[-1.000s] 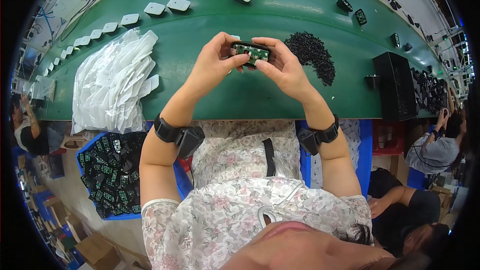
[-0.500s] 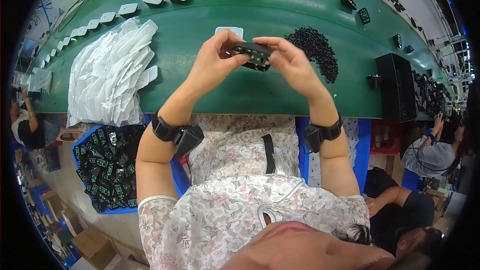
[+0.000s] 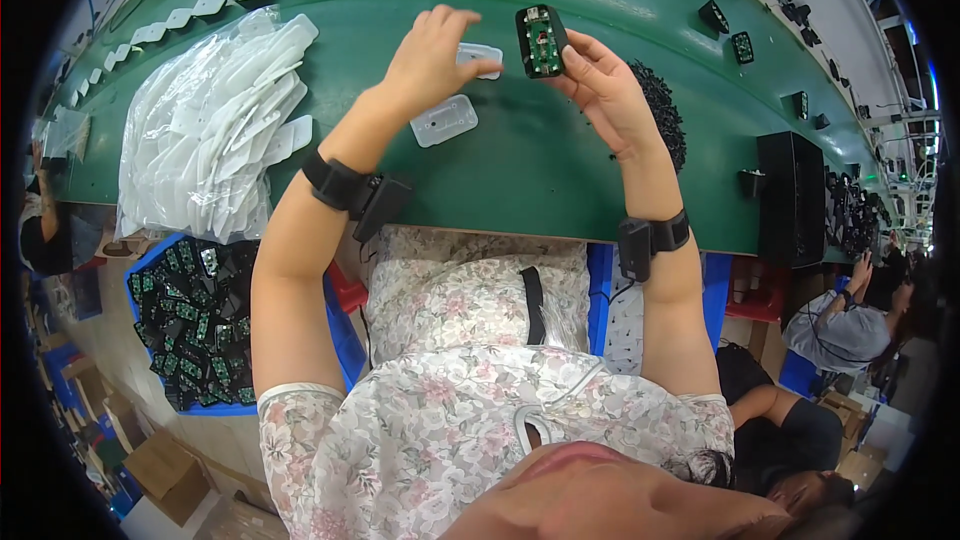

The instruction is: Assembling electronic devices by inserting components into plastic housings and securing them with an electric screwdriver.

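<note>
Whereas both hands were gripping the black board together a moment earlier, only the right hand is now holding the board, upright above the green surface. Having let go, the left hand is pinching one white cover lying on the surface. A second cover is lying just beside it, and one heap of black parts is sitting right of the right hand.
</note>
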`<state>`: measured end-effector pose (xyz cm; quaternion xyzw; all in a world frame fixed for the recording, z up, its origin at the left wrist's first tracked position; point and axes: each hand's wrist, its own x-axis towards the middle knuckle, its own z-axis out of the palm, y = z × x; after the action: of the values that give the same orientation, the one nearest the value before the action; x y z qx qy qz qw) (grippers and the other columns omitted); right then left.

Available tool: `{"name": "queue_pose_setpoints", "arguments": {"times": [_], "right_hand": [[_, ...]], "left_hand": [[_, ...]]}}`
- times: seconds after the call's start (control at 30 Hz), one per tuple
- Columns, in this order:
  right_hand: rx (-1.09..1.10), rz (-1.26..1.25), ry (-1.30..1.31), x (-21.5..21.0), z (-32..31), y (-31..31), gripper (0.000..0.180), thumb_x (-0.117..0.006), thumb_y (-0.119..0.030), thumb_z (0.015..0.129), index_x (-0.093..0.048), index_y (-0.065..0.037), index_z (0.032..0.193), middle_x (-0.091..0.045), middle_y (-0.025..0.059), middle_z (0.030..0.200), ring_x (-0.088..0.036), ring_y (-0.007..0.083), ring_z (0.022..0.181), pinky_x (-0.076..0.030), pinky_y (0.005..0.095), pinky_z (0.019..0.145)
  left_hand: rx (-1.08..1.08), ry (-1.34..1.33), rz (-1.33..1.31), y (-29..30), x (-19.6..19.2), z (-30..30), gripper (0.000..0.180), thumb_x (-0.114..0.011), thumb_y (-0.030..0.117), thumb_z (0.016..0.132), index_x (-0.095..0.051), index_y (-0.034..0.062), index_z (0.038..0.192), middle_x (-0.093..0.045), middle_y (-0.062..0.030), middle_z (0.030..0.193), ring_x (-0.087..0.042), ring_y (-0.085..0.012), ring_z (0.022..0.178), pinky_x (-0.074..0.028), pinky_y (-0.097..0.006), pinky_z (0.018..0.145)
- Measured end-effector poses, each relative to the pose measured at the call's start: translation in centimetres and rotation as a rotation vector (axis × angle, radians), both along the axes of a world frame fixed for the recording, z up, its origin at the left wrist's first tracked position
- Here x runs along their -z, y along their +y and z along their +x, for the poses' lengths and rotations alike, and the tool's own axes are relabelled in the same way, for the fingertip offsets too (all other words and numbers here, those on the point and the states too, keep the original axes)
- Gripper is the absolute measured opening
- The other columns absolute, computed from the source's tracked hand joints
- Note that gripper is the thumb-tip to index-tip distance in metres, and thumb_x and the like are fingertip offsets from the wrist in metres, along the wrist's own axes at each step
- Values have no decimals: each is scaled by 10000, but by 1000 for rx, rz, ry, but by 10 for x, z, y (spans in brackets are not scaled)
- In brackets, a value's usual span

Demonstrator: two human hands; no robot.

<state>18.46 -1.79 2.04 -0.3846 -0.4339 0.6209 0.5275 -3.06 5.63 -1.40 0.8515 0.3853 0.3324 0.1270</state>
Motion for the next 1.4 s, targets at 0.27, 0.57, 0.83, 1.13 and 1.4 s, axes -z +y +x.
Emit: {"name": "queue_pose_setpoints", "arguments": {"times": [0.27,0.57,0.83,1.13,1.4], "right_hand": [[79,529,-918,6,-32,25,370,-694,-72,763,-600,-32,1119,-596,85,1080,-575,212,1010,-462,309,884],[-26,777,-1333,8,-49,33,366,-668,-43,744,-600,-62,1103,-587,89,1093,-557,283,1000,-478,349,845],[-123,831,-1300,4,-38,43,407,-664,12,718,-606,-83,1109,-596,76,1093,-565,266,995,-490,348,830],[80,928,-1376,29,-48,32,426,-667,21,702,-624,-93,1110,-606,74,1088,-576,264,963,-493,343,821],[-218,162,-786,9,-17,94,358,-630,-154,876,-564,-48,1211,-606,59,1088,-559,126,1011,-432,275,923]], "left_hand": [[44,-235,-88,-8,16,-26,437,-585,-11,786,-525,67,1211,-551,-112,1179,-510,-306,1081,-438,-368,914],[160,-107,-24,-10,24,-39,530,-454,-104,757,-528,69,1252,-528,-99,1290,-482,-272,1201,-413,-360,991],[120,12,60,-16,27,-38,522,-463,-81,757,-535,69,1252,-528,-72,1300,-498,-247,1186,-405,-345,989],[61,130,191,-27,20,-36,450,-532,-8,770,-543,39,1218,-550,-77,1260,-525,-230,1150,-433,-331,948],[-32,-40,-24,21,7,-15,341,-640,180,803,-607,17,1101,-635,-161,998,-602,-298,913,-483,-347,771]]}}
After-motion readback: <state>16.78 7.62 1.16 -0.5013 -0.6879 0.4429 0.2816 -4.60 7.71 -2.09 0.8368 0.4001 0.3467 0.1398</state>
